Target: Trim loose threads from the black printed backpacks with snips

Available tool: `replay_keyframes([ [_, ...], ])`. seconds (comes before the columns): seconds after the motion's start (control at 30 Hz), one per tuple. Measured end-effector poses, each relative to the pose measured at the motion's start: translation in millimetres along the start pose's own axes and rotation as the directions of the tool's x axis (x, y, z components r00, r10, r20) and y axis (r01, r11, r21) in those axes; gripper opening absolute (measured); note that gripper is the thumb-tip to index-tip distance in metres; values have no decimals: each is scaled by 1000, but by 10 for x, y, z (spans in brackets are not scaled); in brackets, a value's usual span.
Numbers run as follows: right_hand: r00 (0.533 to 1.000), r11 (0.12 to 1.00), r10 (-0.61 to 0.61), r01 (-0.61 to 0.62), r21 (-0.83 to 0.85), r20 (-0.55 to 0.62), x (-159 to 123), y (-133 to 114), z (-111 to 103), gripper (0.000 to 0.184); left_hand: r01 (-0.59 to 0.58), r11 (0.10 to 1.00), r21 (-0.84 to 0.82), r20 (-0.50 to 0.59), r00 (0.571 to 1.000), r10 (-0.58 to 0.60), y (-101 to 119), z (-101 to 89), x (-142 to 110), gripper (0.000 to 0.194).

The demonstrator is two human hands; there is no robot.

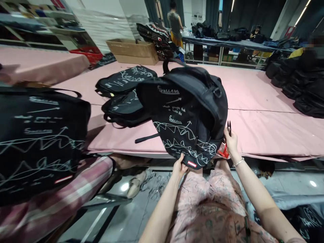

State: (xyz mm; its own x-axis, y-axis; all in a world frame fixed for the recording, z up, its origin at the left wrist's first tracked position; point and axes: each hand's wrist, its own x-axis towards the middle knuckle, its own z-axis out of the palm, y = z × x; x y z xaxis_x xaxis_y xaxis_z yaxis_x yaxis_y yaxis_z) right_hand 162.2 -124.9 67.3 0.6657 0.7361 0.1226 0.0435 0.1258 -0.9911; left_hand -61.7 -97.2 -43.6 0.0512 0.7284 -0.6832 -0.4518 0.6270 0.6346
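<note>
A black backpack [186,116] with white "Success" lettering, zigzag scribbles and a small red label stands tilted at the table edge before me. Its front panel hangs open toward the left. My left hand [180,166] grips the bottom edge near the label, thumb on the printed face. At the bag's right side, my right hand [231,142] is closed around small scissors [229,129], their dark pointed blades upward and a red part showing below. Part of that hand's fingers is hidden behind the bag.
Two similar backpacks [126,79] lie on the pink table [255,135]. At left, a person in plaid has another backpack [43,135] on the lap. A cardboard box [133,52] stands at the back; black bags [301,81] are piled at right. Other people work farther off.
</note>
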Motion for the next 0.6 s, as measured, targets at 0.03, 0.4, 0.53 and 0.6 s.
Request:
replay_keyframes([
  [0.03,1000,1000,3,-3,9,-26,55,16,-36,37,-6,1000,-15,21,1000,6,-34,-55,-123,20],
  [0.4,935,938,332,-314,145,-127,-1,776,-494,29,-76,989,126,334,942,30,-105,-169,-1083,31],
  [0.53,916,914,384,-361,183,-113,-248,901,-766,35,-38,986,161,304,953,-13,-153,-90,-980,31],
  [0.6,904,902,411,-383,197,-121,-372,953,-951,37,-24,985,169,300,954,-28,-166,-79,-940,32],
])
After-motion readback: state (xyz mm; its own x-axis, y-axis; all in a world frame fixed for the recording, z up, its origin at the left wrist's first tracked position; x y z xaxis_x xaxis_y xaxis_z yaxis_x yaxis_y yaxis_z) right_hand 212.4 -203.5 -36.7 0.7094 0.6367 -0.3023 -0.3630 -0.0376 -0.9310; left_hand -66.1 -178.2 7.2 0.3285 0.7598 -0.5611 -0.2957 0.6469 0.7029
